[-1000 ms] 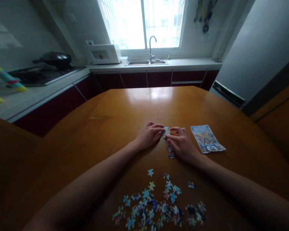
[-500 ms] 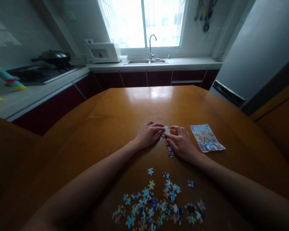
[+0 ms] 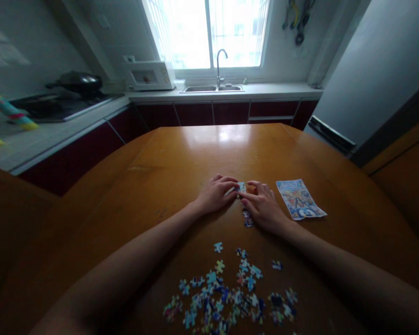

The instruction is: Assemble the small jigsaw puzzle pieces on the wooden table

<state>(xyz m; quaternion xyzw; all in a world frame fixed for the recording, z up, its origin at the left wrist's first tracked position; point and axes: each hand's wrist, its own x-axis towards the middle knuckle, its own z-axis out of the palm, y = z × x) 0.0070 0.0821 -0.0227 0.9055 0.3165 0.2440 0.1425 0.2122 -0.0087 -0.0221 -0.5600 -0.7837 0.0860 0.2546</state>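
Observation:
My left hand point(image 3: 218, 193) rests on the table with its fingers bent and closed at the left edge of a small joined section of jigsaw puzzle point(image 3: 242, 187). From the other side, my right hand point(image 3: 263, 204) grips the same section, its index finger stretched to the lower edge near my left thumb. Fingertips partly hide the pieces there. A darker strip of joined pieces point(image 3: 247, 218) runs toward me beside my right thumb. Closer to me lies a scattered heap of loose jigsaw pieces point(image 3: 216, 298), between my forearms.
A printed picture sheet point(image 3: 300, 200) lies flat right of my right hand. The wooden table point(image 3: 209, 149) reaches toward a counter with a sink point(image 3: 212, 89) and a microwave point(image 3: 150, 76). A pan point(image 3: 78, 83) sits on the stove at left; a fridge point(image 3: 366, 79) stands at right.
My left thumb has shifted slightly right, toward my right index fingertip, covering more of the small piece below the section. The right hand and loose pieces look the same.

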